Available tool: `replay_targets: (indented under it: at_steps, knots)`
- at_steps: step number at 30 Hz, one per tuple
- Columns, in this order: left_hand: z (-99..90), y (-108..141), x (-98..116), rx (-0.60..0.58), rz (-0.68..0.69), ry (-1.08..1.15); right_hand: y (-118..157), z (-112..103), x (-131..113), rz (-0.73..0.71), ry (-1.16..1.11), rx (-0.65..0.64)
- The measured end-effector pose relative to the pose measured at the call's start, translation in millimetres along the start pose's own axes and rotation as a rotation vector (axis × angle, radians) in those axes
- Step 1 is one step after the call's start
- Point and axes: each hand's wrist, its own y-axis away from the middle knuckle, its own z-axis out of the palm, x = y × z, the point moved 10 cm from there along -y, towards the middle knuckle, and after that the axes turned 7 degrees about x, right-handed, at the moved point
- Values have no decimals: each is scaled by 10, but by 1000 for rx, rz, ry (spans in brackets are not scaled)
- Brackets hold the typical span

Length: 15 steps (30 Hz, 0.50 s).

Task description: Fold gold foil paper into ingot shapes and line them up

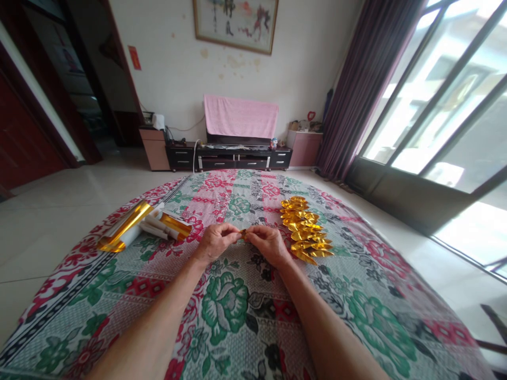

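A small piece of gold foil paper (243,233) is pinched between my two hands over the middle of the table. My left hand (217,241) grips its left end with thumb and fingers closed. On the other end, my right hand (270,244) is closed in the same way. Most of the piece is hidden by the fingertips, so its folded shape is unclear. Just right of my right hand lie several folded gold paper ingots (307,229) in a row. Off to the left, gold-and-white foil sheets (130,224) lie loosely curled.
A flowered cloth (225,309) covers the round table. Beyond it stand a low black TV cabinet (237,159) and a screen draped with a pink towel (241,116). Purple curtains (360,79) and glass doors are on the right; a doorway is on the left.
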Motion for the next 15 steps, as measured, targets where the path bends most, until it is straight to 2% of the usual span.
replay_targets:
  at_steps: [4,10,15]
  knots:
    - [-5,-2,8,0,7,-2,4,22,58,38,-96,-14]
    - [56,0,-37,-59,-65,39,17,55,-30,-34,90,-100]
    - [119,28,-55,-124,-148,108,11,54,-14,-7,73,-120]
